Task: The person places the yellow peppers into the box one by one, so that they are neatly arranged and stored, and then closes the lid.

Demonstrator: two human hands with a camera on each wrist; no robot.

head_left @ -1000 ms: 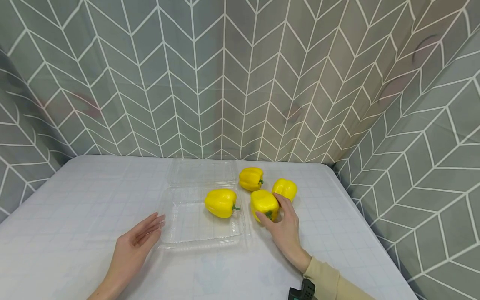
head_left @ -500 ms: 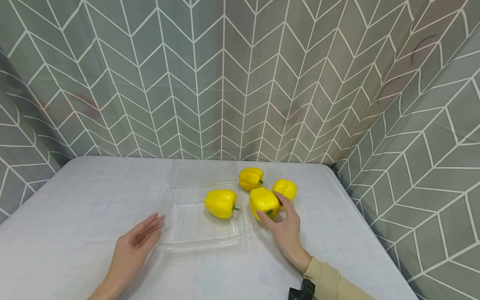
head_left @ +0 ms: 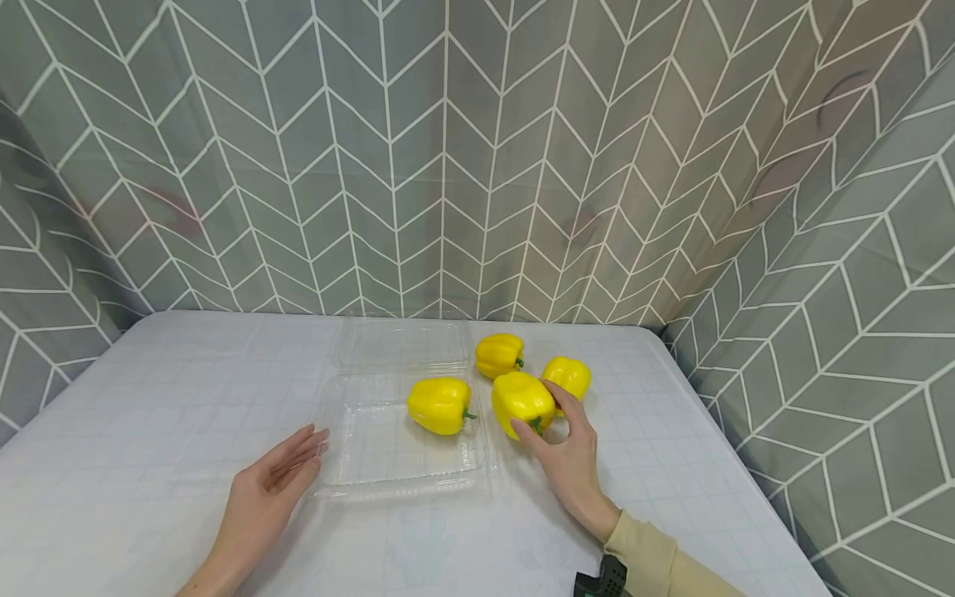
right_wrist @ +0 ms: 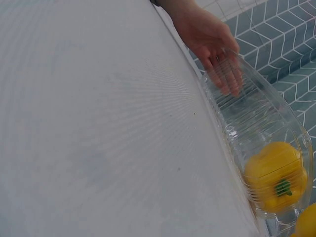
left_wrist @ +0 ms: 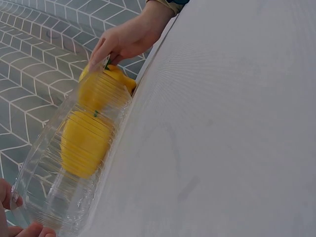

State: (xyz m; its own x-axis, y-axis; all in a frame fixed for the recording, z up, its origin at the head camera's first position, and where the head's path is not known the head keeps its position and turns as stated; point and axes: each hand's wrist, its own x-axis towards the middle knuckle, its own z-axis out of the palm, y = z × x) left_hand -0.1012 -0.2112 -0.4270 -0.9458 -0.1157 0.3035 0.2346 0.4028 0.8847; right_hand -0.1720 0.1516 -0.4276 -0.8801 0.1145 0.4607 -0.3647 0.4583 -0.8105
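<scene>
In the head view, my right hand [head_left: 570, 464] grips a yellow bell pepper [head_left: 521, 400] between thumb and fingers, just right of a clear plastic clamshell container [head_left: 366, 439]. The held pepper is tilted, its green stem toward me. Another yellow bell pepper [head_left: 438, 405] lies on its side in the container's right half, stem pointing right. At the container's left wall is my left hand [head_left: 261, 489], its fingers fairly straight and touching the plastic. Through the clear wall, the right wrist view shows the left hand's fingers [right_wrist: 227, 76] and the pepper inside [right_wrist: 274, 173].
The container's lid [head_left: 403, 344] lies folded back, away from me. Two more yellow bell peppers stand behind the held one: one pepper [head_left: 499, 356] beside the lid, another pepper [head_left: 569, 377] farther right. A patterned curtain [head_left: 418, 166] rises behind the white table [head_left: 149, 398].
The held bell pepper has shifted slightly left and up in the head view, leaning in my right hand's grip. My left hand, the container and the other peppers look unchanged.
</scene>
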